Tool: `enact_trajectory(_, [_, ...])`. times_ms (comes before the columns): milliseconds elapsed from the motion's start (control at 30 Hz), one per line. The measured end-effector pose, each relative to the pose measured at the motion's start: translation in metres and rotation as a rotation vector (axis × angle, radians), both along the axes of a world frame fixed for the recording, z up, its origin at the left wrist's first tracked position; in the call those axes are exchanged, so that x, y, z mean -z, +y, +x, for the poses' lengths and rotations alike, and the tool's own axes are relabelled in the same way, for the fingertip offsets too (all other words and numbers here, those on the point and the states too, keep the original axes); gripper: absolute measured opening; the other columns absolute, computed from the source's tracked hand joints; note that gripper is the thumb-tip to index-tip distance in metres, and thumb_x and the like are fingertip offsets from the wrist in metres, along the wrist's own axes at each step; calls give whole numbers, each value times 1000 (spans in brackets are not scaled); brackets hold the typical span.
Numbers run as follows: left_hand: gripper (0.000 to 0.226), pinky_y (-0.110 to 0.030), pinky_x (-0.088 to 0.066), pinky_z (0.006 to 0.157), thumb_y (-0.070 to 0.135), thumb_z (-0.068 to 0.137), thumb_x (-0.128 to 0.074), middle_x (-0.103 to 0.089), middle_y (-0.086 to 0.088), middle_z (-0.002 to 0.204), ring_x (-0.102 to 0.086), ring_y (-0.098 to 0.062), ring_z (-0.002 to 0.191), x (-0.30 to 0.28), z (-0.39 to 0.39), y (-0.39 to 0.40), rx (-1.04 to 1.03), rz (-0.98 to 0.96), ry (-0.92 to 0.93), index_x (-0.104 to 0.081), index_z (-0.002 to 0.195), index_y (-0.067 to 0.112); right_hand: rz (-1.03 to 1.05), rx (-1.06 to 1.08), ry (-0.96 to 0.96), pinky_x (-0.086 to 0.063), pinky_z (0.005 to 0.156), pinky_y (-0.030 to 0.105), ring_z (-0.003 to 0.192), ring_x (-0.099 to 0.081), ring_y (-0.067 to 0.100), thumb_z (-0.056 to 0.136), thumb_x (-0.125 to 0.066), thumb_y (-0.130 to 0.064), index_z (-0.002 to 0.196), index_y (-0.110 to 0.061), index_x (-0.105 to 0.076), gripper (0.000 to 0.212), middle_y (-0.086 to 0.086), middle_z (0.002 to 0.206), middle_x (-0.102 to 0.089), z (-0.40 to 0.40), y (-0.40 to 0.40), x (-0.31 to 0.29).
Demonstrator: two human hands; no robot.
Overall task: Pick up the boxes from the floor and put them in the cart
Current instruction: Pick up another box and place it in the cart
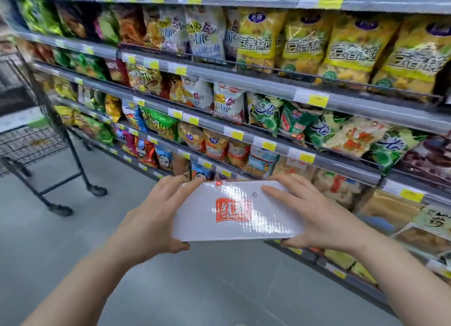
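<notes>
Head view: glossy white rectangular box with a red logo (238,211) held up off the grey floor (73,247), near centre. Gripped at its left end by left hand (152,218), at its right end by right hand (314,216), thumbs underneath. Black wire cart (36,140) far left; snack-bag shelves (268,86) right.

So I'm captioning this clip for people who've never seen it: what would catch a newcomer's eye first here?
First, the glossy white cardboard box with a red logo, held in mid-air at the bottom centre between the left hand and the right hand. Behind it, the grey metal shelves packed with colourful snack bags fill the frame's upper and right parts. At the left edge stands the black wire shopping cart on the grey floor.
</notes>
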State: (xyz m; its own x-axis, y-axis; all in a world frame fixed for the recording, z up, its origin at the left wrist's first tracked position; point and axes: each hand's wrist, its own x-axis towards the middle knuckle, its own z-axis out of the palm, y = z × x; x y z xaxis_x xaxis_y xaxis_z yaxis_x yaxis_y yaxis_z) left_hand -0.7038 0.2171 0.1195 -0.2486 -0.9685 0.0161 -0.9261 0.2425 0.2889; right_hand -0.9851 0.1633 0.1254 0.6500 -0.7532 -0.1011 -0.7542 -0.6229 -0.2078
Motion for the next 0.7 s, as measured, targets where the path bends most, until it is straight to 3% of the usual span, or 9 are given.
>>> enact_trajectory(167, [103,-44,-49,88,38,46,-74,-22,18,124,-20,-8,120,25,34,-36,-110,-48,83,-4,120,52,-13,-140,-45,-52,84,51,126,-6,7,61,-61,-50,136,-34,-19,87,-6,143,-18,42,-71,14])
enact_trajectory(300, [98,-25,-39,92,35,47,-72,-23,18,122,-22,-7,117,48,64,-42,-180,-14,159,-9,121,50,63,-246,36,-45,94,50,130,4,2,63,-63,-52,138,-39,-14,91,-16,145,-6,87,-108,31])
enact_trajectory(433, [97,-24,-36,92,37,46,-70,-26,17,121,-25,-8,115,67,108,-47,-265,19,181,-11,123,47,169,-351,146,-34,107,35,126,16,-3,71,-65,-46,139,-38,-3,92,-14,150,4,145,-134,45])
enact_trajectory(533, [99,-10,-35,86,33,47,-73,-26,18,120,-23,-5,114,78,156,-54,-294,37,203,-10,121,51,190,-397,201,-20,110,28,117,18,-10,74,-62,-47,139,-36,2,92,-15,149,10,200,-150,53])
enact_trajectory(633, [102,-8,-33,77,29,48,-79,-26,22,126,-17,0,117,82,218,-65,-327,78,221,-10,119,52,195,-407,215,-30,108,31,124,22,0,73,-62,-48,138,-39,2,91,-17,149,12,267,-164,57])
enact_trajectory(700, [100,-19,-46,76,28,52,-77,-19,25,127,-12,3,117,78,262,-71,-362,113,218,-4,113,58,193,-413,211,-37,99,27,124,22,0,74,-61,-48,138,-41,1,89,-19,148,13,314,-173,55])
